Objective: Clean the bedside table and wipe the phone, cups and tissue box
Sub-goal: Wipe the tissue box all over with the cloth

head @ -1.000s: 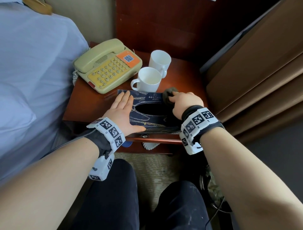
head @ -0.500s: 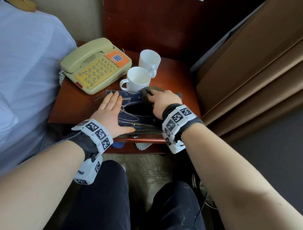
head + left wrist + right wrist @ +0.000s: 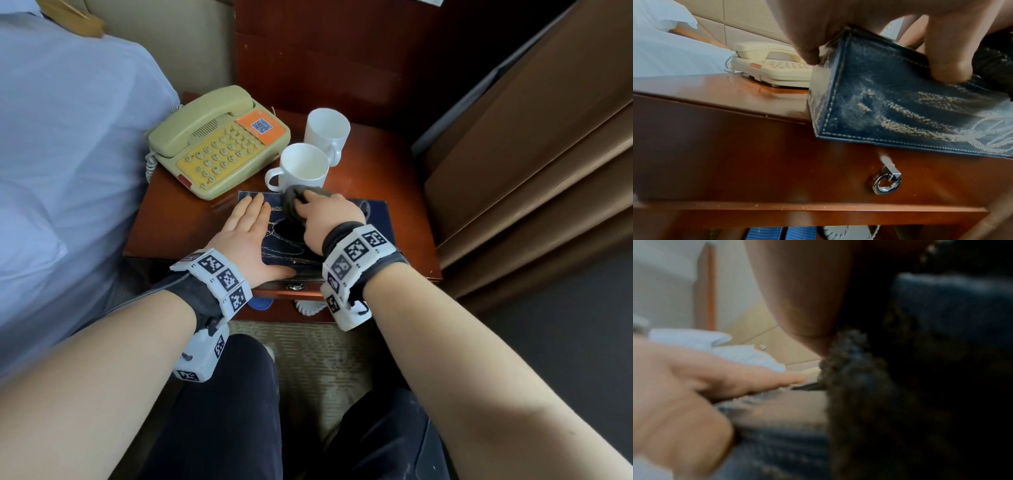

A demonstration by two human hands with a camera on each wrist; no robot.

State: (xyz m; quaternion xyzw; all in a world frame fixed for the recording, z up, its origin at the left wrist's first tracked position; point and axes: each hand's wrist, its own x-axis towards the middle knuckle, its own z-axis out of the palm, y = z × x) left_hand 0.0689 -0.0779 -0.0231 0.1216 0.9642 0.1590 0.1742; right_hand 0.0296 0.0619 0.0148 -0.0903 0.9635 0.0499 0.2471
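Note:
A dark blue leather tissue box [image 3: 375,219] [image 3: 900,104] sits at the front edge of the wooden bedside table [image 3: 404,164]. My left hand [image 3: 251,236] lies flat on its left end with straight fingers, thumb [image 3: 947,65] over the front face. My right hand [image 3: 329,214] grips a dark grey cloth [image 3: 293,202] [image 3: 855,369] and presses it on the box top near the far edge, by the oval opening. Behind the box stand two white cups [image 3: 301,168] [image 3: 327,132]. A beige phone [image 3: 219,140] [image 3: 772,65] sits at the back left.
A bed with a pale blue sheet [image 3: 68,154] borders the table on the left. Brown curtains [image 3: 534,154] hang at the right. The drawer below has a metal ring pull [image 3: 887,183]. Slippers [image 3: 781,233] lie on the shelf underneath. My knees [image 3: 222,411] are close to the table front.
My right hand has slid the cloth leftward along the far edge of the box top, from its right end to near the middle. The left hand has stayed flat on the box.

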